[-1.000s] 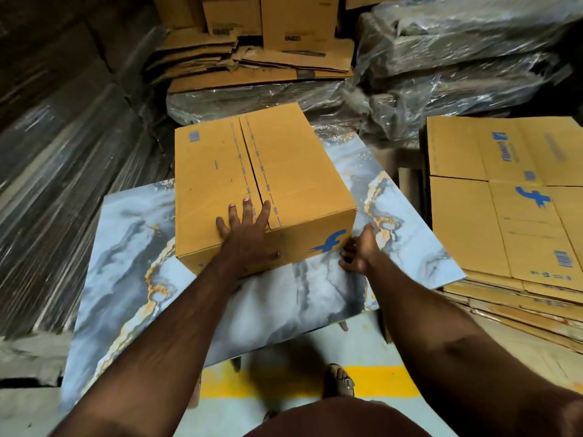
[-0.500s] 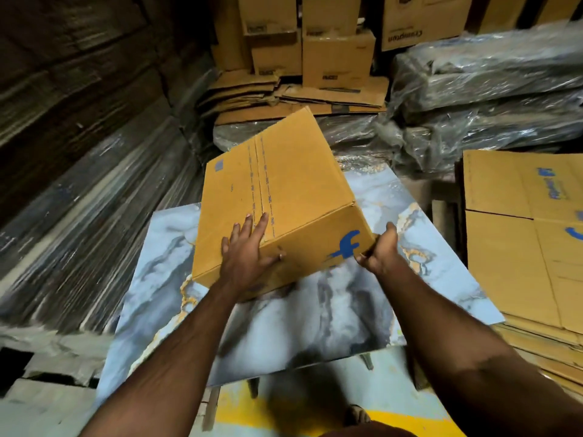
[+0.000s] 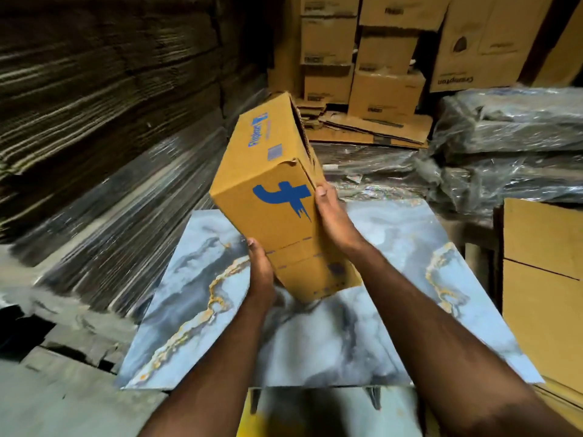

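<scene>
Marble-pattern slab (image 3: 315,348): lies flat in front of me. Above it the cardboard box (image 3: 268,200), tilted on end, far end open, lower corner close to the surface; contact unclear. My right hand (image 3: 332,216) clasps its right edge, thumb on the printed face. My left hand (image 3: 261,272) grips the lower left edge, fingers hidden behind

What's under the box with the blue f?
A marbled blue-grey tabletop. The cardboard box is tilted above it; the patch right beneath, and whether its bottom corner touches, is hidden.
</scene>
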Tool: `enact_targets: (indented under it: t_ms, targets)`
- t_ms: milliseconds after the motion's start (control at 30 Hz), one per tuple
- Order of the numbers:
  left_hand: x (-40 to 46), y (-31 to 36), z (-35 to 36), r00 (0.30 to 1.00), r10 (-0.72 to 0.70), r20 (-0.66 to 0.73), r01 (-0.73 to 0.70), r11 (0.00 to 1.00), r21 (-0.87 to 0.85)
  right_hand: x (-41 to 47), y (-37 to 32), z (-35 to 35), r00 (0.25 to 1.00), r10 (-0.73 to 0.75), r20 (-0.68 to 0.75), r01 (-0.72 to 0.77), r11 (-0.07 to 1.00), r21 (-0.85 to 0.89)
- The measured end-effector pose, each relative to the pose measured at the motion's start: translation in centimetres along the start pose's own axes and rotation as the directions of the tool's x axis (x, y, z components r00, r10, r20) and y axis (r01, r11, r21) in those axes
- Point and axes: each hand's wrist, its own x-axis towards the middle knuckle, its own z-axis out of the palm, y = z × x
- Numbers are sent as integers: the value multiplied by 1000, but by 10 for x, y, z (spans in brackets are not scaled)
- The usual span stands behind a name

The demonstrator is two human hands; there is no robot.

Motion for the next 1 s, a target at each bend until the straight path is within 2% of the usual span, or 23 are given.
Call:
enact_targets:
  t_ms: [67, 167, 300, 400, 500, 633, 700, 767, 900, 967, 1000]
  targets:
    - [-21, 8, 4, 994, -91, -59, 80, 982, -172, -10, 3, 6, 997, -60, 43, 65, 990, -122]
    - [-24, 12, 2, 982, -178, -58, 155, 947, -282, -13, 18, 8, 981, -163, 102, 187, 928, -322]
    - [-32, 3, -4, 919, -395, -10, 366, 860, -357, -4, 27, 15, 975, -72, 210, 197, 717, -669]
    - [-46, -11, -7, 875, -482, 51, 465, 806, -367, -5, 30, 14, 972, -55, 227, 214, 601, -770]
    - [-57, -31, -14, 805, -573, 153, 580, 705, -409, -16, 41, 18, 977, -56, 206, 205, 512, -834]
    - [-62, -52, -32, 702, -692, 169, 706, 644, -296, -33, 68, 35, 970, 30, 240, 196, 487, -851]
    - [-58, -53, -38, 685, -712, 156, 728, 658, -194, -39, 82, 49, 956, 44, 291, 250, 404, -880]
    - [-53, -47, -43, 687, -713, 143, 727, 678, -111, -38, 84, 58, 962, 25, 272, 243, 380, -893]
    - [-45, -37, -54, 665, -729, 160, 729, 681, 71, -31, 79, 55, 964, 30, 263, 228, 414, -881]
    - [-47, -22, -55, 635, -744, 206, 666, 663, 340, -26, 80, 50, 962, 58, 266, 204, 495, -845]
    - [-48, -11, -53, 625, -746, 230, 589, 644, 488, -25, 80, 48, 965, 65, 253, 173, 566, -806]
